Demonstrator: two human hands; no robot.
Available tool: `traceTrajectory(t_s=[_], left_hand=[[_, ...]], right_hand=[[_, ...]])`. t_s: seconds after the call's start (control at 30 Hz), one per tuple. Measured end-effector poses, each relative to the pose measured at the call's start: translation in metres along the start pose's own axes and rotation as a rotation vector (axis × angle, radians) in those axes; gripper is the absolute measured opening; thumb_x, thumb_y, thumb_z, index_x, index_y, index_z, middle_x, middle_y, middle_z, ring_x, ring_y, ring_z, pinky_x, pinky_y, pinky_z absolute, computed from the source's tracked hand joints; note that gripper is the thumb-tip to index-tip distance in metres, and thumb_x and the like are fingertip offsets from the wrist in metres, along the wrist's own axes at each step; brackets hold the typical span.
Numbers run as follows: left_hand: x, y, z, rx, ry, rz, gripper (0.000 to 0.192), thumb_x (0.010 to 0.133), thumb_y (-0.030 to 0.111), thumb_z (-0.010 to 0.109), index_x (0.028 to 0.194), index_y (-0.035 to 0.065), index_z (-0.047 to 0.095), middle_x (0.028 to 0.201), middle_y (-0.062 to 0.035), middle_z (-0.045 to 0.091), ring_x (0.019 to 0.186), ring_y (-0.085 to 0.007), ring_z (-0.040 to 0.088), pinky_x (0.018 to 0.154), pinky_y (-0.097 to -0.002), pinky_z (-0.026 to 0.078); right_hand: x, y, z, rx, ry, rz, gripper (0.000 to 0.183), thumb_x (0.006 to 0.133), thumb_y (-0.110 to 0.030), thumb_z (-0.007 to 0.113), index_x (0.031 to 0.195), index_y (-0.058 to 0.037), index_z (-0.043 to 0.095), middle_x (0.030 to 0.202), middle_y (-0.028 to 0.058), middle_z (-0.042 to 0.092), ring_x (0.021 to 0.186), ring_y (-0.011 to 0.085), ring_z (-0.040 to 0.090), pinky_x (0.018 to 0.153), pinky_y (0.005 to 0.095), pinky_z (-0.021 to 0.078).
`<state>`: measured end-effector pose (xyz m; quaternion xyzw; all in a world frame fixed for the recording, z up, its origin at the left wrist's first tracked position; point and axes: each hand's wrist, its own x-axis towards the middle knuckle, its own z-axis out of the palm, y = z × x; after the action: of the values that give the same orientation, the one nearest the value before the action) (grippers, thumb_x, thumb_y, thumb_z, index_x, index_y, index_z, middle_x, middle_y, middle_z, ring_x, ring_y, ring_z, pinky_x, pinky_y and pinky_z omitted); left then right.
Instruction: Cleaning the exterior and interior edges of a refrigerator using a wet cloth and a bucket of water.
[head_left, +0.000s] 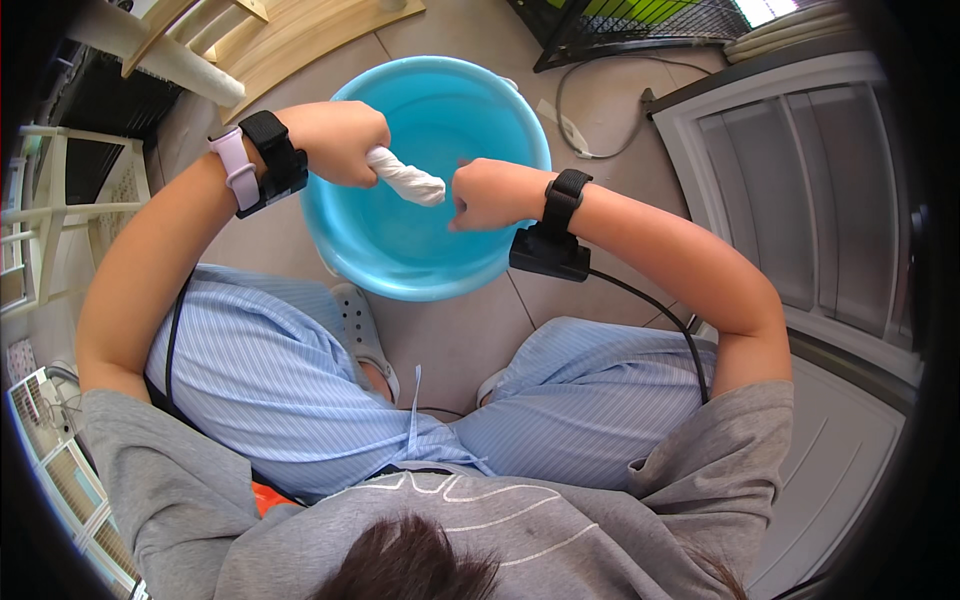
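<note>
My left hand is closed around a white cloth twisted into a tight rope. The cloth's free end sticks out to the right over a round light-blue plastic tub. Just beyond that end is my right hand, with its fingers loosely curled and slightly blurred. A narrow gap shows between it and the cloth, and nothing is visible in its grasp. Both hands are above the tub's opening. Inside, the bottom looks smooth and pale blue; how much water it holds is hard to tell.
A grey drawer cabinet stands at the right. On the tiled floor lies a cable with a white power strip. A black wire cage is at the back right, a wooden cat-tree base at the back left. Wrist-unit cables run along both arms.
</note>
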<state>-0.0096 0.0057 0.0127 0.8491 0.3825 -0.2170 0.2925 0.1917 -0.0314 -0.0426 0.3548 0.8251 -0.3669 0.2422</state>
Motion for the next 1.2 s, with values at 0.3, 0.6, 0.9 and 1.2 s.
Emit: traceTrajectory(t_s=[0.3,0.6,0.9,1.2], left_hand=[[-0.002,0.001,0.004,-0.011,-0.003,-0.016,0.017,0.067,0.013,0.061,0.076,-0.0012,0.064,0.066,-0.0178,0.061,0.064,-0.0332,0.06,0.058,-0.0411,0.047],[0.003,-0.003,-0.007,0.031,-0.003,0.035,0.017,0.066,0.014,0.061,0.076,0.0009,0.065,0.069,-0.0187,0.062,0.067,-0.0345,0.061,0.061,-0.0422,0.048],[0.008,-0.012,0.016,0.055,-0.022,0.12,0.024,0.068,0.027,0.062,0.076,0.0055,0.068,0.073,-0.0177,0.065,0.07,-0.0343,0.064,0.066,-0.0434,0.051],[-0.001,0.007,-0.006,0.061,-0.137,0.022,0.027,0.07,0.028,0.061,0.085,0.0059,0.068,0.077,-0.0165,0.066,0.074,-0.0322,0.064,0.068,-0.0417,0.05]], right_hand=[[-0.002,-0.003,0.003,0.049,0.051,0.026,0.038,0.08,-0.03,0.066,0.1,0.002,0.065,0.084,0.0159,0.067,0.078,0.0295,0.064,0.074,0.0356,0.051],[0.002,0.019,0.001,0.136,0.216,-0.136,0.02,0.069,-0.017,0.074,0.082,-0.0032,0.069,0.078,0.0117,0.068,0.069,0.0212,0.066,0.065,0.0329,0.0534],[0.013,0.012,0.017,0.352,0.203,-0.113,0.007,0.063,0.005,0.064,0.067,0.001,0.06,0.06,0.0107,0.061,0.053,0.0195,0.065,0.045,0.0318,0.0509],[0.006,0.012,0.02,0.078,0.114,-0.128,0.026,0.06,-0.004,0.073,0.084,0.0002,0.063,0.072,0.0106,0.065,0.07,0.0228,0.067,0.059,0.0331,0.0525]])
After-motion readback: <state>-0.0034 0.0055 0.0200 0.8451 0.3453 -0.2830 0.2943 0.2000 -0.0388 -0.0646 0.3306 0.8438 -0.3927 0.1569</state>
